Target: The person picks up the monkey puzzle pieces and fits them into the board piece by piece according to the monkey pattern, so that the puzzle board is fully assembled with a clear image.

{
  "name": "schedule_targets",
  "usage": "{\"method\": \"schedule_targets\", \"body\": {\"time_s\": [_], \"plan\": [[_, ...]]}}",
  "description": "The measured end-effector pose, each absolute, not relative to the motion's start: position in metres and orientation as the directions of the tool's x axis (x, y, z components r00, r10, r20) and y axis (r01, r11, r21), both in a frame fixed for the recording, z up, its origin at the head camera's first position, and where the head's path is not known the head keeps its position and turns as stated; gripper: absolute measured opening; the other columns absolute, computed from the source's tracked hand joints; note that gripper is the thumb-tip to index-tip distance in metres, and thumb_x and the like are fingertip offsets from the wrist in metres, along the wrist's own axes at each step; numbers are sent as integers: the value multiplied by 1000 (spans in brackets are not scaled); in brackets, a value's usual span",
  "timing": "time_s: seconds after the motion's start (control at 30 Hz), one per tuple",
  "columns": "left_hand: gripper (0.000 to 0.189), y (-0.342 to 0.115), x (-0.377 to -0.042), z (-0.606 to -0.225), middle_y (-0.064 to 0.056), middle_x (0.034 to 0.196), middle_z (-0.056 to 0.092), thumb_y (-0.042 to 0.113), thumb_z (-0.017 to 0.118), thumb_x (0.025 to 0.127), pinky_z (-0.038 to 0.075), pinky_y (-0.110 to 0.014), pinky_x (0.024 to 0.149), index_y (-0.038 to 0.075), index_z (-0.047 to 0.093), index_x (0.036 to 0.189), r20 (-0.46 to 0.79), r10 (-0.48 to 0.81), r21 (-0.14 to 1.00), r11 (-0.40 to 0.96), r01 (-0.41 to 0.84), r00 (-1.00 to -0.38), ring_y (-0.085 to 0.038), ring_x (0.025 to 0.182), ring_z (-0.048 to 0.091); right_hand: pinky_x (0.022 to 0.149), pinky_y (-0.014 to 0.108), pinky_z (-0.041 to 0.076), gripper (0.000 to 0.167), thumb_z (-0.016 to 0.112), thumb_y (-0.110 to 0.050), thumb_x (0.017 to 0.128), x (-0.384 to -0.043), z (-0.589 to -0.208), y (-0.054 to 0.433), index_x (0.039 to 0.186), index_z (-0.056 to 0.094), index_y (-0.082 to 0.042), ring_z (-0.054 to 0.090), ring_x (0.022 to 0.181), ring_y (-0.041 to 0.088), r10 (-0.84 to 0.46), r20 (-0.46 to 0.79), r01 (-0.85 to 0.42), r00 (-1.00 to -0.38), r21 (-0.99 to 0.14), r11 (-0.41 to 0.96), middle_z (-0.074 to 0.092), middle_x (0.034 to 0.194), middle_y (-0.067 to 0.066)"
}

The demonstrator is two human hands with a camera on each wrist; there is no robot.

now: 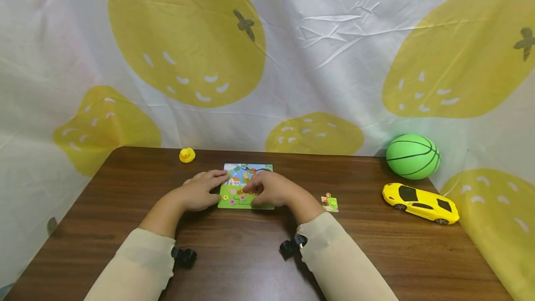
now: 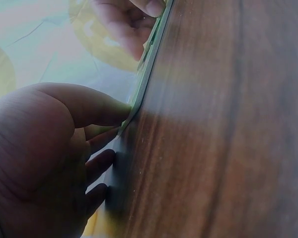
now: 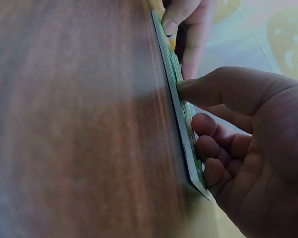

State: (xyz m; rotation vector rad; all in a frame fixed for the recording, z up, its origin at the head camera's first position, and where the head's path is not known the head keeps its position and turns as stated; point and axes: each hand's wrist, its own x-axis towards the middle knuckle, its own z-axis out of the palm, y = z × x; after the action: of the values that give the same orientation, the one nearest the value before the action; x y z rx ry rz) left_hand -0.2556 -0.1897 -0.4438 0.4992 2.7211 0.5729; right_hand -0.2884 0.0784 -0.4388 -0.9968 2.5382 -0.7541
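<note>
A jigsaw puzzle board (image 1: 229, 202) with a house, flowers and a brown animal lies flat near the middle of the table. My left hand (image 1: 203, 191) touches its left side, thumb at the near corner and fingers fairly straight. Over the right half, my right hand (image 1: 273, 189) rests thumb and bent fingertips on the picture and covers part of it. Slightly raised layers show along the board's edge (image 3: 181, 119) in the right wrist view. Whether the right fingers pinch a piece is hidden. One loose puzzle piece (image 1: 330, 202) lies right of the right hand.
A yellow toy car (image 1: 420, 203) and a green ball (image 1: 413, 157) stand at the table's right side. Near the back edge on the left sits a small yellow duck (image 1: 187, 155). A fruit-print cloth (image 1: 326, 59) hangs behind the brown wooden table (image 1: 242, 254).
</note>
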Motion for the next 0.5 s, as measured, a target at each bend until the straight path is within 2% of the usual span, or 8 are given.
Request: {"method": "schedule_targets", "body": {"time_s": [0.27, 0.5], "plan": [[70, -190, -256, -445, -4, 177, 30, 32, 58, 103, 24, -76, 123, 21, 36, 169, -224, 397, 429, 860, 276, -890, -43, 163, 25, 89, 26, 54, 36, 84, -16, 85, -291, -439, 77, 121, 83, -14, 62, 97, 8, -726, -76, -581, -683, -547, 603, 74, 109, 0], [70, -190, -255, -445, -4, 177, 30, 31, 58, 102, 24, -77, 123, 21, 36, 169, -222, 397, 432, 859, 275, -891, -43, 163, 24, 90, 28, 53, 39, 79, -14, 90, -289, -438, 75, 129, 80, -16, 59, 97, 10, -769, -78, -648, -635, -489, 584, 73, 108, 1]]}}
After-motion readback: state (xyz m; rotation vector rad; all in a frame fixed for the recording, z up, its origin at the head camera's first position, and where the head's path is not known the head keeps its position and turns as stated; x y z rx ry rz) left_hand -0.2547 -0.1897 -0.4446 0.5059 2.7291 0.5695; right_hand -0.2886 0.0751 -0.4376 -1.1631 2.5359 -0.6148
